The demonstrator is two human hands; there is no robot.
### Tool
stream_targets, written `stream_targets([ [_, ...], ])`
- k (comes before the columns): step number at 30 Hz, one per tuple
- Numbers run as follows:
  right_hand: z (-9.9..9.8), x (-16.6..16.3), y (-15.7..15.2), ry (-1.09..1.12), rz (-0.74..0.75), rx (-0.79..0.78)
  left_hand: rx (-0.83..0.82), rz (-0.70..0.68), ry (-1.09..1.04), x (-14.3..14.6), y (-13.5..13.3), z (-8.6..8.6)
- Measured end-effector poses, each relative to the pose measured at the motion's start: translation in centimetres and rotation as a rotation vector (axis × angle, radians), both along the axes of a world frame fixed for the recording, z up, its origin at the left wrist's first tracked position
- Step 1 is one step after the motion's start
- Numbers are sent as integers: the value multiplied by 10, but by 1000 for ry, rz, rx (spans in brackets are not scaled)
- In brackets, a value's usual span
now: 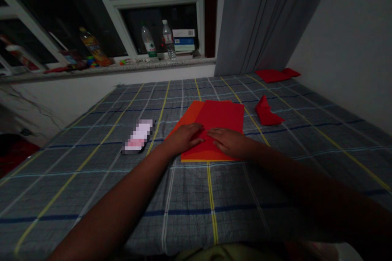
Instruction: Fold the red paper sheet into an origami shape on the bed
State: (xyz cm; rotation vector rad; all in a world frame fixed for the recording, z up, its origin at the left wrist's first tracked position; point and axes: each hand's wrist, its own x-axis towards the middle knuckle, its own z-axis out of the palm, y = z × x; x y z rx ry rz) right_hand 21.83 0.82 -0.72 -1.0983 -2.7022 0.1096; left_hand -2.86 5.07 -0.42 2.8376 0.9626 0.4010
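Several sheets of red and orange paper [223,114] lie in a loose stack on a plaid cloth in front of me. My left hand [185,136] rests flat on the left side of the top red sheet, fingers stretched out. From the right, my right hand [229,142] lies on the same sheet, its fingers extended toward the left hand. The fingertips of the two hands are close but apart. Just right of the stack stands a folded red paper piece [267,113]. To the left lies a phone [139,136] with a blurred-out screen.
Plaid cloth [101,183] covers the whole surface. More red paper [272,75] lies at its far right corner. On the windowsill [122,66] stand plastic bottles [150,45] and a stack of boxes [184,40]. A grey curtain [245,20] hangs beside the window.
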Motion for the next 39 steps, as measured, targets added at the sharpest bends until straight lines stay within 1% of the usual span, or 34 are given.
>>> stream_targets([
  [6, 0, 9, 8, -59, 25, 2, 41, -6, 65, -1, 0, 2],
  [10, -1, 7, 6, -78, 24, 5, 42, -18, 75, -1, -1, 4],
  [15, -1, 3, 3, -106, 14, 25, 64, 1, 177, -2, -4, 11],
  [18, -2, 0, 2, -123, 16, 37, 122, 50, 214, 2, -11, 17],
  [22, -5, -3, 1, -129, -12, 52, 198, 85, 220, 15, -28, 21],
  [25, -6, -5, -1, -130, -58, 56, 169, 97, 254, 25, -44, 20],
  [28, -6, -7, -2, -126, -68, 58, 132, 176, 249, 30, -59, 16],
  [30, -7, -7, -2, -122, -70, 55, 105, 196, 248, 31, -66, 15],
  [33, -8, -6, -1, -124, -71, 37, 69, 191, 270, 28, -70, 15],
  [39, -8, -6, 0, -130, -76, 25, 25, 203, 320, 24, -68, 18],
])
